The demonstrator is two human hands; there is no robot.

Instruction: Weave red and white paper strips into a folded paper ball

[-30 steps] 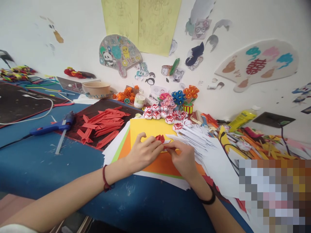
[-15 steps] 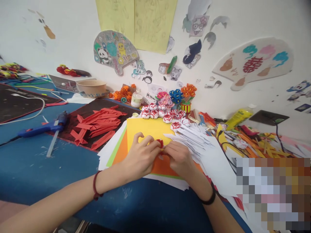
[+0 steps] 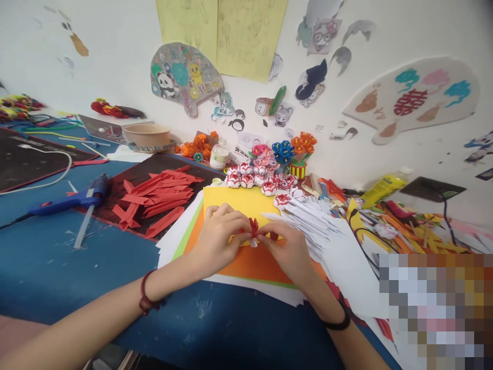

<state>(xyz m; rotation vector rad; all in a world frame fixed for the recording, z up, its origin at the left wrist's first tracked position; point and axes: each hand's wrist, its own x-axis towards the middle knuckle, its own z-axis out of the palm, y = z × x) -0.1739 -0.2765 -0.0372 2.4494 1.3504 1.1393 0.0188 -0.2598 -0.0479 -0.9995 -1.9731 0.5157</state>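
Note:
Between my two hands is a small red and white folded paper piece, with pointed red tips upward and a bit of white below. My left hand pinches its left side between thumb and fingers. From the right, my right hand pinches the other side. Both hands are just above a stack of coloured paper, with a yellow sheet on top and an orange sheet showing in front. Behind it sit several red and white folded paper flowers. White folded paper strips lie right of my right hand.
Red folded paper strips are heaped on a dark mat at the left. A blue glue gun lies beyond them. A paper bowl, a small bottle and craft flowers stand along the wall. Paper scraps crowd the right.
The fingers of both hands have spread slightly apart around the piece, so its red tips show more fully. The camera view has shifted a little.

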